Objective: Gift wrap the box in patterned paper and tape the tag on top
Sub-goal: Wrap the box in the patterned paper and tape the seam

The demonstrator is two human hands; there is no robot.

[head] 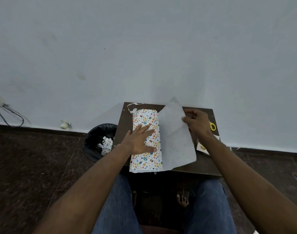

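Holding paper scraps [105,146], bin [93,137] sits beside table [203,168]; left grip [141,141] spread, right grip [197,121] pinching paper [174,139].

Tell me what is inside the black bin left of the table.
The bin has a black liner and holds crumpled scraps of white patterned paper. Anything beneath those scraps is hidden by them and the dark liner.

Your left hand [141,139] is lying flat at frame centre, fingers spread; your right hand [197,122] is pinching, fingers curled, right of centre.
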